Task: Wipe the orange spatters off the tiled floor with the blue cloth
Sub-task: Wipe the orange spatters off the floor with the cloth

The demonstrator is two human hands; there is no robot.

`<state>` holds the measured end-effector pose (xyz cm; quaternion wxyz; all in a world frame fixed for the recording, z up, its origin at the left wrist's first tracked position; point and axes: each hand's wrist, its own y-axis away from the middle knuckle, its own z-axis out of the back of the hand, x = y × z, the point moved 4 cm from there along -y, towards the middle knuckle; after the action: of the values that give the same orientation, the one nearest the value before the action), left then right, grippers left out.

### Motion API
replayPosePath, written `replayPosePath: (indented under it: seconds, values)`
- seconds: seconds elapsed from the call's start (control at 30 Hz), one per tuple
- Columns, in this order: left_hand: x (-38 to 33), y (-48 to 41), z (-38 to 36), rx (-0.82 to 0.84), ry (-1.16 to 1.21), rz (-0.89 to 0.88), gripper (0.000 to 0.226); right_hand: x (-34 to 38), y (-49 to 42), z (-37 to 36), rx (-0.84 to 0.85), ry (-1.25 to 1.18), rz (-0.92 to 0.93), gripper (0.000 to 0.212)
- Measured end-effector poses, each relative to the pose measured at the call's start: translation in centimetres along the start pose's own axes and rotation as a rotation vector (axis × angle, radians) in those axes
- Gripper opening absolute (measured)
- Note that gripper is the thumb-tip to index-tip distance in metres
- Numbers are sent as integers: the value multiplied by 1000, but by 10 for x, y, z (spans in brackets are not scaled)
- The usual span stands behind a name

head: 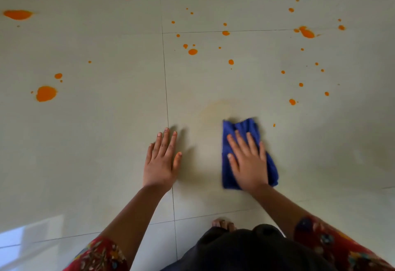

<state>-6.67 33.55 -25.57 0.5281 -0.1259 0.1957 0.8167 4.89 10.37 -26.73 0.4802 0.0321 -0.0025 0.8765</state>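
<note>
Palm flat, the right grip (248, 161) presses the folded blue cloth (240, 126) to the tiled floor (106, 142), fingers straight and clasping nothing, apparently to spread pressure for a wipe. The left grip (161, 161), also flat and released, rests on bare tile nearby, likely as a brace. A faint yellowish smear (215, 108) lies just ahead of the cloth; orange spatters (46, 93) (large and small) dot the pale, glossy tiles beyond.

Soft, even daylight covers the tiled floor (85, 142), with a pale glare patch (32, 230) at lower left, a faint shadow (187, 144) right of the left hand (160, 161), blur smearing the right hand (248, 161) and blue cloth (241, 127), and wide-angle bowing in the grout lines (165, 91)
</note>
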Motion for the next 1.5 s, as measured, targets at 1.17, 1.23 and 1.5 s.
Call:
replayPosePath:
  seconds: [1.17, 1.23, 1.5]
  values:
    - [-20, -20, -19, -115, 70, -61, 57, 5, -146, 7, -3, -133, -270, 57]
    - [-15, -23, -10, -152, 177, -43, 56, 55, -127, 3, 21, -107, -11, 56]
    - [26, -35, 7, -157, 71, 41, 61, -47, -77, 6, 9, -10, -68, 51]
